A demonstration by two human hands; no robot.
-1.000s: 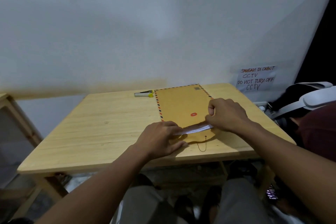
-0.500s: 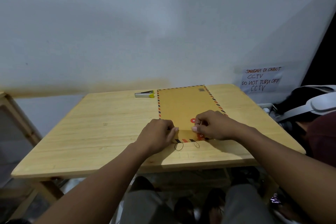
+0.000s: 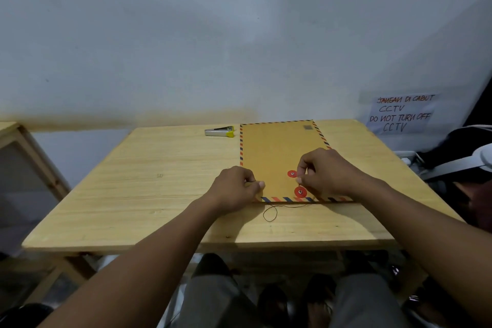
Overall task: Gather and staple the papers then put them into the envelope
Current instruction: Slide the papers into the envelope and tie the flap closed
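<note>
A brown envelope [image 3: 277,157] with a red-and-blue striped border lies flat on the right half of the wooden bench [image 3: 165,189], its flap folded shut at the near edge. Two red closure discs [image 3: 292,173] sit one behind the other near that flap, and a thin black string [image 3: 271,212] trails off the near edge onto the wood in a loop. The left hand [image 3: 234,192] is clenched, its grip pressing on the envelope's near left corner. The right hand [image 3: 326,173] pinches the string's end just beside the discs. No papers show outside the envelope. A small stapler [image 3: 219,132] with a yellow tip lies at the far edge, just left of the envelope. Behind stands a pale wall with a handwritten CCTV notice [image 3: 400,113]
</note>
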